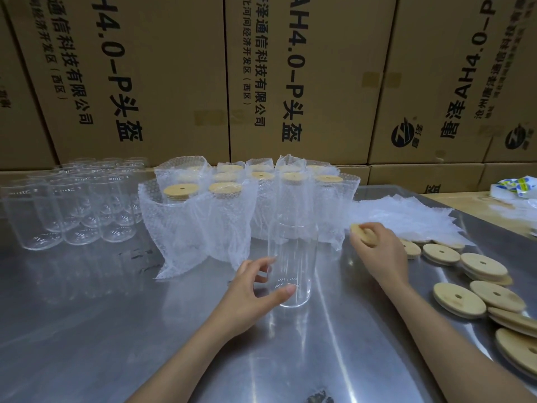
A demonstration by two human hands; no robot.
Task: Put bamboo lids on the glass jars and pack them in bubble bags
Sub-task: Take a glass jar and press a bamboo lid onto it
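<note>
A tall empty glass jar (292,263) stands upright on the steel table, without a lid. My left hand (255,289) curls round its lower part, thumb in front and fingers at its left side. My right hand (377,251) grips a round bamboo lid (363,234) just right of the jar, near the height of its rim. Loose bamboo lids (476,286) lie spread along the right side of the table. Behind the jar stand several lidded jars in bubble bags (203,216).
A cluster of empty glass jars (69,207) fills the back left. Flat bubble bags (406,216) lie piled at the back right. Cardboard boxes (290,82) wall off the far edge. A white packet (517,187) lies at the far right.
</note>
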